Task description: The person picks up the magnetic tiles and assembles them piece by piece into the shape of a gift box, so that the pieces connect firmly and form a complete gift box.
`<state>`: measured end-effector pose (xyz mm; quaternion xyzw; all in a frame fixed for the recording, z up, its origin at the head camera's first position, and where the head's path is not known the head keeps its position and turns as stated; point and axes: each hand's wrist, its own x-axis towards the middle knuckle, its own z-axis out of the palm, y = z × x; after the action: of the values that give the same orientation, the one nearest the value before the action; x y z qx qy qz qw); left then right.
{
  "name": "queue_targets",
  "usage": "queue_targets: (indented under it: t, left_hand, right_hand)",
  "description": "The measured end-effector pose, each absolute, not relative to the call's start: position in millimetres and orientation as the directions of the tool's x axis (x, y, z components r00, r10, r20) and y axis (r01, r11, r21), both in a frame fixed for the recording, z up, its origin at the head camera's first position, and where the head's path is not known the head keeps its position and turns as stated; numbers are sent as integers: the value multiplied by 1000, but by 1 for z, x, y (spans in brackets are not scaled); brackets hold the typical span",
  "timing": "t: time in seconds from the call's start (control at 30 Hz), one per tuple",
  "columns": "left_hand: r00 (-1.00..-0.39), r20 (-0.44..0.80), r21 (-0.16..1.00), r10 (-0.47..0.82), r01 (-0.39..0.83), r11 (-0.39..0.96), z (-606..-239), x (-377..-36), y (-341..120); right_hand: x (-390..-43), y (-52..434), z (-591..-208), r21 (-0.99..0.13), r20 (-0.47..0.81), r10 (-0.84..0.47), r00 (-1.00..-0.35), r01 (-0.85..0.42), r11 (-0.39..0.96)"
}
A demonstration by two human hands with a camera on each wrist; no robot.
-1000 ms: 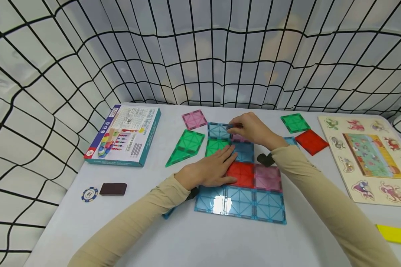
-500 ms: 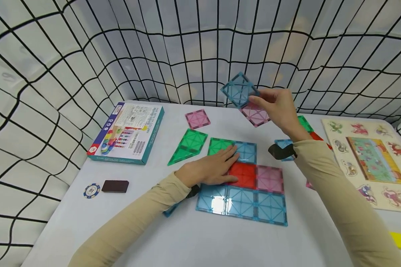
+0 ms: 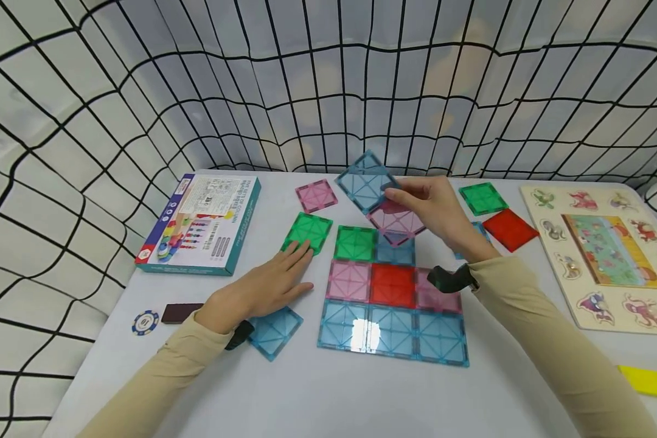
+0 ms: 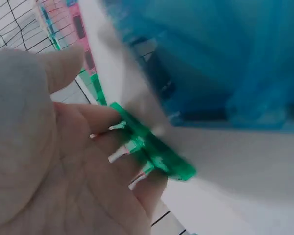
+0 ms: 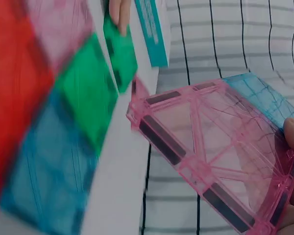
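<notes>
- The person's right hand (image 3: 438, 204) pinches two magnetic tiles between thumb and fingers: a raised blue tile (image 3: 364, 182) and a raised pink tile (image 3: 396, 222), seemingly edge to edge, tilted above the grid's far edge.
- The left hand (image 3: 265, 289) reaches out flat, fingers extended, their tips at a green tile (image 3: 309, 228); from here I can't tell how firmly they touch it.
- Between the hands, the tile grid (image 3: 392, 285) lies flat on the white desk (image 3: 361, 395): three blue nearest the person, then pink, red, pink, then green and blue.
- A loose blue tile (image 3: 276, 333) sits partly under the left wrist.
- Leftward lie a box (image 3: 197, 224) and a poker chip (image 3: 145, 322).
- Rightward, a red tile (image 3: 510, 230) lies beside an animal puzzle board (image 3: 615, 293).
</notes>
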<state>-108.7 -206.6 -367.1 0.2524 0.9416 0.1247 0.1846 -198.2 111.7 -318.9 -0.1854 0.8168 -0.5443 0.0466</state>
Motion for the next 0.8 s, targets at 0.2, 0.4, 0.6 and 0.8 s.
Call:
queue_targets:
  t: [0.2, 0.4, 0.6, 0.8]
  left_hand:
    - [-816, -298, 339, 495, 394, 854, -365, -114, -211]
    - [-829, -331, 295, 450, 362, 884, -360, -110, -211]
    - [-859, -318, 259, 401, 328, 909, -362, -101, -216]
    - [-865, -339, 266, 371, 290, 919, -362, -112, -225]
  right_hand:
    - [-183, 85, -331, -940, 40, -418, -908, -175, 292]
    - [-171, 71, -345, -966, -53, -419, -906, -61, 253]
    - [-167, 74, -357, -972, -104, -419, -902, 4, 235]
    - [-166, 75, -362, -985, -106, -429, -897, 34, 171]
